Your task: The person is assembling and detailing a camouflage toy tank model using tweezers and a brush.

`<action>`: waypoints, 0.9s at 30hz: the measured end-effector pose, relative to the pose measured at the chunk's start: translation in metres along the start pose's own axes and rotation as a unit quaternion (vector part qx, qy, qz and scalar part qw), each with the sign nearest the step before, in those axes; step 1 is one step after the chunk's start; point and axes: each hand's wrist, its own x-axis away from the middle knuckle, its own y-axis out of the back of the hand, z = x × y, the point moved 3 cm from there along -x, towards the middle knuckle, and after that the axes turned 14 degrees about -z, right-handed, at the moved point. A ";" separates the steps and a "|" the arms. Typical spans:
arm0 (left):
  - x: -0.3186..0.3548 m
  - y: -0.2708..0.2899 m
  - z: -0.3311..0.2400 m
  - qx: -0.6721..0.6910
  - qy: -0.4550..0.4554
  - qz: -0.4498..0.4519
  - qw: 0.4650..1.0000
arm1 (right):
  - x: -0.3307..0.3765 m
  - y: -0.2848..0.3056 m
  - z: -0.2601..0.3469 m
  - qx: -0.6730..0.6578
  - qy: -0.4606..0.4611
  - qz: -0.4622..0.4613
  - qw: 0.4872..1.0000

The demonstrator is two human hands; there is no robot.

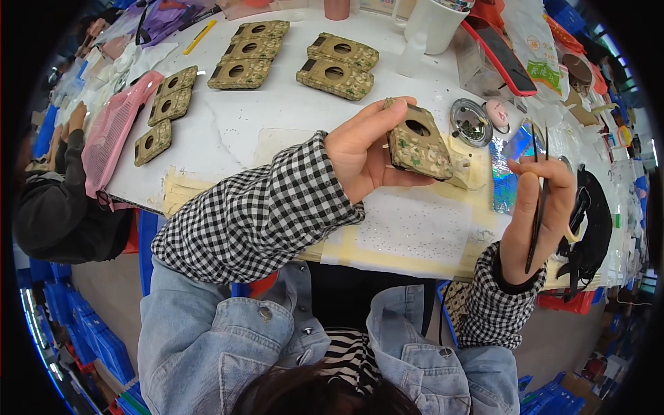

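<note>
My left hand (363,145) is closed around a camouflage-patterned case (423,152) with a round hole, tilted above the table. My right hand (543,207) pinches dark tweezers (538,207) whose tips point away from me, to the right of the case and apart from it. Between the hands and beyond them sits a round clear dish (472,122) with small dark bits in it. A sheet of white paper (408,228) strewn with tiny specks lies taped below the case.
Several matching camouflage cases (249,48) lie in groups across the far and left table. A pink mesh bag (121,135) hangs at the left edge. A white mug (432,28), a red-edged phone (498,59) and shiny film (508,173) are at the right. Another person's dark sleeve (55,200) shows at left.
</note>
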 end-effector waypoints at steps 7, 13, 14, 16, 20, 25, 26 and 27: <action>-0.005 0.006 0.001 0.007 -0.006 0.009 1.000 | 0.001 -0.010 -0.003 0.236 0.162 0.116 0.951; -0.004 0.005 0.001 0.011 0.000 0.003 1.000 | 0.004 -0.020 -0.007 0.241 0.182 0.106 0.948; -0.004 0.004 0.000 0.011 -0.001 0.008 1.000 | 0.004 -0.020 -0.007 0.237 0.182 0.107 0.948; -0.003 0.004 0.000 0.011 -0.001 0.014 1.000 | 0.004 -0.020 -0.008 0.233 0.180 0.107 0.950; -0.003 0.005 0.000 0.011 0.000 0.006 1.000 | 0.004 -0.020 -0.006 0.240 0.179 0.102 0.949; -0.002 0.004 -0.001 0.011 -0.002 0.004 1.000 | 0.004 -0.020 -0.008 0.242 0.173 0.109 0.949; -0.002 0.003 -0.001 0.013 0.000 0.006 1.000 | 0.005 -0.019 -0.009 0.240 0.171 0.111 0.949; -0.003 0.003 0.000 0.015 0.001 0.008 1.000 | 0.005 -0.019 -0.010 0.238 0.169 0.112 0.950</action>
